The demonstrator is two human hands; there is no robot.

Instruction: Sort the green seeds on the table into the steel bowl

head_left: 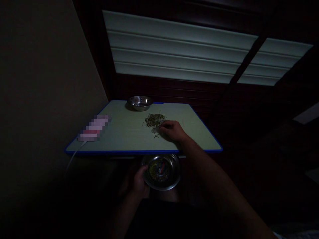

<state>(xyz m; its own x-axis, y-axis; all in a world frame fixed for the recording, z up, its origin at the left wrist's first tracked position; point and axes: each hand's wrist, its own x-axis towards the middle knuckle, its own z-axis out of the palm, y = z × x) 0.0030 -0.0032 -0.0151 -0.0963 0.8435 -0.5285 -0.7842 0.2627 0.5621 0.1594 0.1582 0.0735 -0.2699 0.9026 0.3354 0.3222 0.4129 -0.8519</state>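
A loose pile of small green-brown beans or seeds (154,119) is spread on the pale tabletop (119,132). At the pile's near right side, my right hand (171,130) is closed with its fingers pinched on a small pale thing (156,129), whose kind is too dark to tell. Just below the table's front edge, my left hand (141,181) grips the left rim of a steel bowl (175,177), thumb on top. Inside that bowl lie small greenish grains and a patch with red and white marks.
Another steel bowl (140,103) stands at the table's back edge. A pixelated pinkish phone-like object (94,127) lies at the left, its white cable (72,159) hanging over the front edge. A wall rises at left, and dark wooden louvred panels (174,49) stand behind.
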